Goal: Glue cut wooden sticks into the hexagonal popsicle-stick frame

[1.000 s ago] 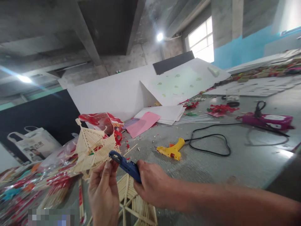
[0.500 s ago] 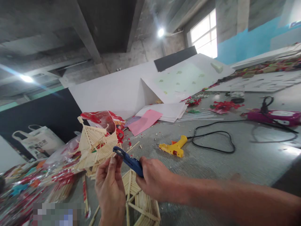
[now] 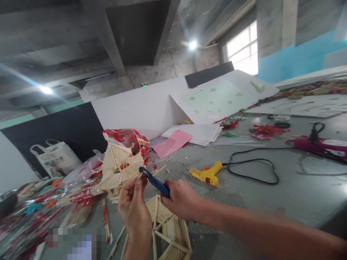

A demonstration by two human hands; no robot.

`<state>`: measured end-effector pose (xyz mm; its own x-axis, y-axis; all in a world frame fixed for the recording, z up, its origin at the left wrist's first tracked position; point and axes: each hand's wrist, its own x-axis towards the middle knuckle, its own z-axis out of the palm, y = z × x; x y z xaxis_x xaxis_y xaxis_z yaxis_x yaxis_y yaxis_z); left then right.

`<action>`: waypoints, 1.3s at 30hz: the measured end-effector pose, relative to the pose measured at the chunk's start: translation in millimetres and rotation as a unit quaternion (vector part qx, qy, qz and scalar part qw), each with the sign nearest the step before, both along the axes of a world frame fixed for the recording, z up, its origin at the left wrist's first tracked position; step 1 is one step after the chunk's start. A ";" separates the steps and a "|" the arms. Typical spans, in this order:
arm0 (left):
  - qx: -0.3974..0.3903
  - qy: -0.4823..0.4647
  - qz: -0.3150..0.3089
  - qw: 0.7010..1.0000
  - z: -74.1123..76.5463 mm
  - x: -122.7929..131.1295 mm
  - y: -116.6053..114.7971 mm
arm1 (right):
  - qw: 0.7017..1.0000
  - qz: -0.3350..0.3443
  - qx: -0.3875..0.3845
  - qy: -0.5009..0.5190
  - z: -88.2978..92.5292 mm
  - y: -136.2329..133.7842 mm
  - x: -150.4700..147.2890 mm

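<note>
Blue-handled pliers are gripped in my right hand, its fingers wrapped round the handles. Their jaws point left and meet the fingertips of my left hand. Those fingers are closed in a pinch on a thin wooden stick, of which only a short end shows at the jaws. Below both hands lies a many-sided panel of glued sticks, partly covered by my left wrist. Just behind my left hand stands a stick-built model with a pointed roof.
A yellow glue gun lies right of my hands, its black cord looping toward a purple power strip. Pink paper and white sheets lie behind. Plastic-wrapped pieces and bundled sticks crowd the left. A canvas bag stands farther back.
The whole view has shifted, so everything appears slightly farther right and mostly lower. My hands keep nearly the same pose, with the pliers still at my left fingertips.
</note>
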<state>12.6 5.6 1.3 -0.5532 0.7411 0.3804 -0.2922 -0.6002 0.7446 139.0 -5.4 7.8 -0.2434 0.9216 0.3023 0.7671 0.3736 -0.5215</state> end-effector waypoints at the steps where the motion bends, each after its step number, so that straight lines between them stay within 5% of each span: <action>1: 0.003 -0.010 -0.007 1.000 0.0 -0.9 0.7 | 1.000 0.000 0.007 0.001 -0.8 0.5 -1.2; 13: -0.020 0.043 0.047 0.998 -8.5 -10.4 17.0 | 0.999 0.011 -0.025 0.035 -2.2 13.3 -13.7; 16: -0.017 -0.029 0.004 0.999 -2.9 -14.4 16.6 | 0.999 -0.001 -0.018 0.043 0.8 20.4 -13.8; 21: -0.033 -0.148 -0.137 0.979 6.0 -22.7 12.7 | 0.980 -0.002 -0.178 0.091 14.2 49.8 -8.3; 27: -0.058 -0.207 -0.216 0.953 10.2 -27.8 5.9 | 0.989 -0.068 -0.133 -0.006 23.9 102.4 -12.7; 39: -0.060 -0.245 -0.289 0.924 7.7 -24.1 1.6 | 0.966 -0.196 -0.103 -0.133 -14.0 160.5 -36.2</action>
<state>-11.5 7.2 9.0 -0.1368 0.9869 0.0860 -0.8574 -0.1614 0.4887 102.8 155.1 -6.1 0.0925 0.9927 0.0772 0.9459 -0.0634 -0.3182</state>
